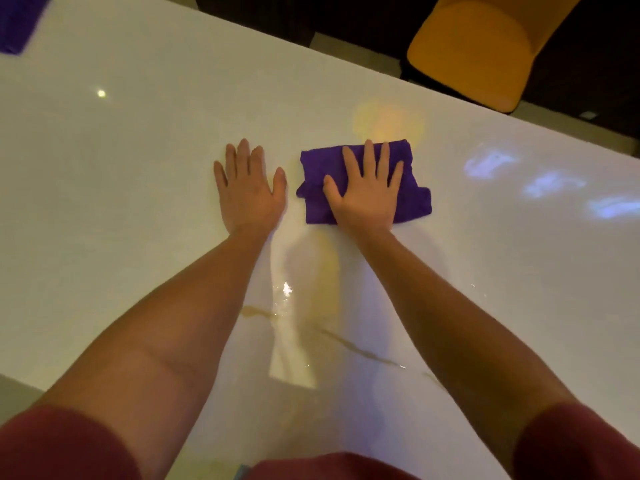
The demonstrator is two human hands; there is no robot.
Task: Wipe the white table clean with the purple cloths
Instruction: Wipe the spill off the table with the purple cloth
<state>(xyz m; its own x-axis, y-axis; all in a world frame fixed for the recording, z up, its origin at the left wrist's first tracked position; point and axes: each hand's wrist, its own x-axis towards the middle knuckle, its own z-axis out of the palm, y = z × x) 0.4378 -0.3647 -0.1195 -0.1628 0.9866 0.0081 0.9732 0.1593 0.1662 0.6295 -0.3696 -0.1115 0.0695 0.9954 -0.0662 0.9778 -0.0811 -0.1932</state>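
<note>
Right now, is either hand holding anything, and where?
Nothing is gripped. The right hand presses flat on the purple cloth's middle; the left hand lies bare on the table.

There's a yellow chair [481,46] up in the far right corner, with dark floor [606,46] just behind it.
</note>
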